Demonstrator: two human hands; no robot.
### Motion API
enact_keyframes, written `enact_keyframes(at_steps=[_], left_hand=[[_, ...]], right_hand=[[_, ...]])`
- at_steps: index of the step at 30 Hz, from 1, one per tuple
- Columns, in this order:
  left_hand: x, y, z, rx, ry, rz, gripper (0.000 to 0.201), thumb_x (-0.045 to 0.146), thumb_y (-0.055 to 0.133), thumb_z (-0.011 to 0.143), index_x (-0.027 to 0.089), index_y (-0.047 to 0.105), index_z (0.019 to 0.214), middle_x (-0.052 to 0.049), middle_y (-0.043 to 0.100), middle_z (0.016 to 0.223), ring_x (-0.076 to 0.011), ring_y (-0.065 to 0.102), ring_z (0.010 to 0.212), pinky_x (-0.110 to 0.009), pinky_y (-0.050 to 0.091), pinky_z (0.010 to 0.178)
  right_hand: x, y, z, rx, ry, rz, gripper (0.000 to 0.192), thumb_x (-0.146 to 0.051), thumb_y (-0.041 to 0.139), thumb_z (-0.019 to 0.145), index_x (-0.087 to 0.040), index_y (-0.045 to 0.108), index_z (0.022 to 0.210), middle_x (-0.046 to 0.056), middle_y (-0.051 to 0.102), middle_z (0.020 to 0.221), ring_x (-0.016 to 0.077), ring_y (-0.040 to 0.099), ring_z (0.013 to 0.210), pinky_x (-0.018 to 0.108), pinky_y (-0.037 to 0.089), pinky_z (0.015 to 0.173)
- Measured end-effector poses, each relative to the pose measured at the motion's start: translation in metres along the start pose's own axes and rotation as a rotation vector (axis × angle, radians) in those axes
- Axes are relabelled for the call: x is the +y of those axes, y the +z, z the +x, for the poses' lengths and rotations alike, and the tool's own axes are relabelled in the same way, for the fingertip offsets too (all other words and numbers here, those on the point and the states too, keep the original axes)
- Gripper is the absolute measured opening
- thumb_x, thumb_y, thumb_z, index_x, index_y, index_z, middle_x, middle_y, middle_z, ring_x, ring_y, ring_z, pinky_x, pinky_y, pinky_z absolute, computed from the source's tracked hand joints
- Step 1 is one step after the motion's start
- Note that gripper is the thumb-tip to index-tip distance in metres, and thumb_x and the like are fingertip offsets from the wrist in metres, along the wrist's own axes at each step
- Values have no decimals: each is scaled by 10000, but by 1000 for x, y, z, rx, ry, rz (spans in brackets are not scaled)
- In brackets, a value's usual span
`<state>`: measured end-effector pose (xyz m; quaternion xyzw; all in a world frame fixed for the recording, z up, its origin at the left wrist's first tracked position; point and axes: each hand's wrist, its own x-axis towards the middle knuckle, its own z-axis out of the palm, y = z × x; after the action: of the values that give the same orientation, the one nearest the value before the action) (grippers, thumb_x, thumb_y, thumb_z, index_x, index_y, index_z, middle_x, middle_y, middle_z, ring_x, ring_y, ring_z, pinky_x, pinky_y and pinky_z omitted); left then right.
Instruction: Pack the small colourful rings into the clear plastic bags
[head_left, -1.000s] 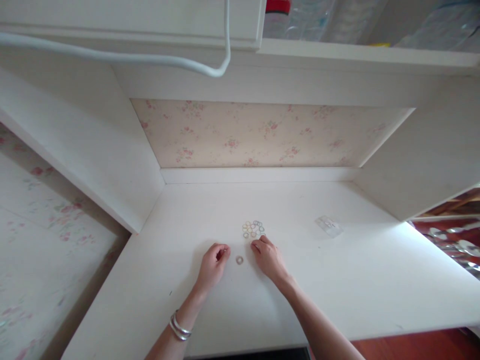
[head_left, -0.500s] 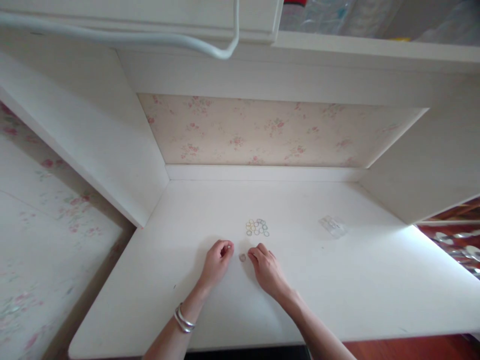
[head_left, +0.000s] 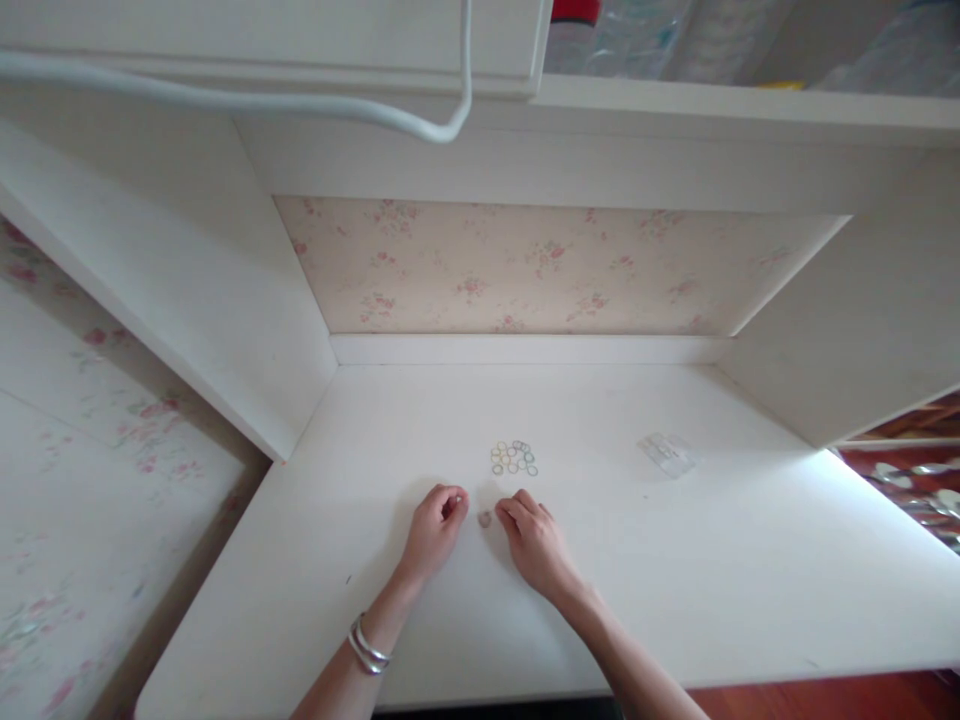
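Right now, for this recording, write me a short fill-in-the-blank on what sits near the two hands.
1. The bracelets sit on the ____ wrist.
2. The cluster of small coloured rings lies ____ the hands on the white desk.
3. A single small ring sits ____ the left hand and the right hand.
4. The clear plastic piece lies to the ____ of the cluster.

Missing words: left; beyond; between; right

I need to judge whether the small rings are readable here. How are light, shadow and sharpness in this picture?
Head view: soft, even light, brightest at the desk right edge; faint shadows under both hands; the rings are tiny and slightly soft; straight shelf edges bow from wide-angle distortion; no glare.
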<state>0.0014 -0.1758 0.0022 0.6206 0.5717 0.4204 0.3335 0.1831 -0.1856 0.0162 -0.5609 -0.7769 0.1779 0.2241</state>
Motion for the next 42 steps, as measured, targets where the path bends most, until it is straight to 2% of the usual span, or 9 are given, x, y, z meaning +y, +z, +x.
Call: enact_keyframes(at_steps=[3,6,12,18,24,31,37,42], left_hand=[[2,2,3,-19,15,12,263,383,470,858,177,633,861,-24,613,769,-137,546,660,-246,428,632],[8,7,9,-87,65,80,211,325,477,858,184,632,881,-30,626,810,-132,560,660,-242,440,639],[30,33,28,-211,209,426,187,261,463,872,235,627,958,-44,635,967,-165,614,804,-267,453,731],[37,63,53,-267,223,602,208,265,477,873,246,613,1030,-73,638,1025,-203,627,843,-292,462,710],[32,73,67,-288,265,656,238,267,410,900,213,641,900,-92,647,936,-204,629,757,-304,456,687],[30,63,60,-383,260,603,202,206,430,885,206,632,874,-84,638,913,-177,622,724,-268,438,666],[31,29,41,-290,256,571,223,256,382,926,235,600,962,-45,622,955,-168,607,802,-259,431,686],[21,6,14,-303,274,503,225,265,380,934,240,600,975,-30,621,919,-150,605,800,-248,445,702]], right_hand=[[15,-9,-5,121,104,51,342,-344,292,953,-223,608,899,43,584,868,151,567,759,257,401,710],[36,-16,-13,199,195,104,347,-391,314,935,-224,617,904,37,579,852,149,557,719,256,407,676],[71,-19,-28,317,365,194,375,-471,361,896,-215,635,872,23,570,799,142,539,660,255,411,641],[75,-16,-32,349,345,232,394,-481,356,891,-206,637,864,27,560,777,142,524,640,259,407,629],[74,-19,-32,334,338,246,392,-478,343,898,-211,628,866,20,550,770,137,522,629,253,402,617],[74,-20,-32,322,322,226,398,-475,343,891,-207,637,873,29,567,777,135,529,631,252,407,622],[73,-21,-31,289,325,224,385,-467,346,895,-206,631,893,35,573,807,138,534,654,257,411,642],[71,-21,-30,276,321,204,388,-466,351,888,-212,644,897,37,591,814,140,542,664,258,415,654]])
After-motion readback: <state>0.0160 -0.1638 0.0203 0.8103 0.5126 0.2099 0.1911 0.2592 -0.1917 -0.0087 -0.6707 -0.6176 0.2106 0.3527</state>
